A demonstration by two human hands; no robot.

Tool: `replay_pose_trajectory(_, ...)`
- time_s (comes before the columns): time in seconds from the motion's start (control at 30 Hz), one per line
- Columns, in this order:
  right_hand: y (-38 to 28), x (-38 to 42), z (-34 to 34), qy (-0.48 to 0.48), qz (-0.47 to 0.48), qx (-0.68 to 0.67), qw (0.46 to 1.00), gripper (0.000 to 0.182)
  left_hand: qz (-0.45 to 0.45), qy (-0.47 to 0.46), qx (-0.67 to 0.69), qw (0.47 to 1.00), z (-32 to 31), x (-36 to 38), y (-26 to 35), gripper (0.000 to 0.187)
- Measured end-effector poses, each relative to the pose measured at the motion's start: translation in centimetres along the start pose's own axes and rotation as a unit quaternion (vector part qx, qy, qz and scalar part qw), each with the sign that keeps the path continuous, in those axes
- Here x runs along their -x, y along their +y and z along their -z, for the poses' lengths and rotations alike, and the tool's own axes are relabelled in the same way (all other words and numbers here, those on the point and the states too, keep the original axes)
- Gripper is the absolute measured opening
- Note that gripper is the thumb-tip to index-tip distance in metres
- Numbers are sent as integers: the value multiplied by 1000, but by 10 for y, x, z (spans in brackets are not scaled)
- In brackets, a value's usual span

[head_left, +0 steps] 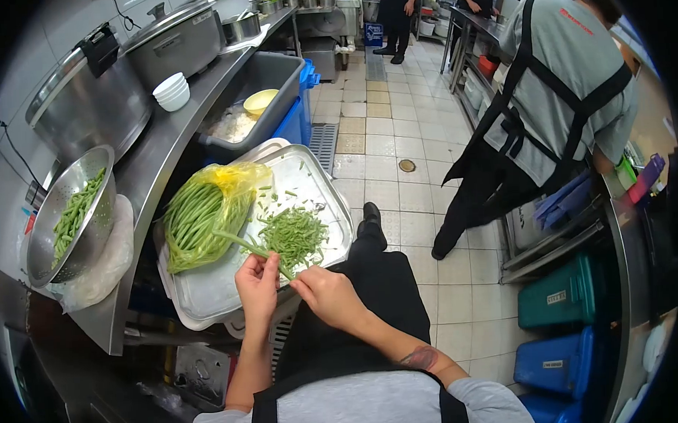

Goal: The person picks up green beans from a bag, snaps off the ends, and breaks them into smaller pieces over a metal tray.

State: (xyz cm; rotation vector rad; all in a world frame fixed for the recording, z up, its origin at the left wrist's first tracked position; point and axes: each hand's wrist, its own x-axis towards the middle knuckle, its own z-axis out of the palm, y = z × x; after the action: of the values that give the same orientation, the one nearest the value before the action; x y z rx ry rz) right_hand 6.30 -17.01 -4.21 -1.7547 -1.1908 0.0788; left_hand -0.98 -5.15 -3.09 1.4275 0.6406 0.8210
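Observation:
Between my two hands are long green beans, pointing up and left over a white tray. My left hand (259,284) pinches the green beans (242,242) near their middle. Close beside it, my right hand (326,294) has thumb and finger closed on their lower end. Just beyond my fingers a pile of cut green bean pieces (293,235) lies on the tray (199,299). To its left, a yellow plastic bag (241,187) holds many whole beans. A metal colander (105,195) with bean pieces stands on the counter at the left.
A steel counter (171,137) runs along the left with large pots and stacked white bowls (171,92). Behind the tray is a grey bin (284,85) with a yellow bowl. A co-worker (567,73) in a black apron bends over the right counter; other people stand farther back.

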Motion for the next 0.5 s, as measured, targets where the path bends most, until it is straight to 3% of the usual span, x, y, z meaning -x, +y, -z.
replay_pose_trajectory(0.1,-1,4,-4,-17,37,17,999,13,-44,-8,-32,998,6,-2,-15,21)
replay_pose_trajectory(0.3,-9,11,-12,-15,46,72,996,12,-47,-7,-68,997,4,2,-34,27)
replay_pose_trajectory(0.5,-6,12,-13,4,98,95,991,12,12,-74,-108,991,8,3,-36,18)
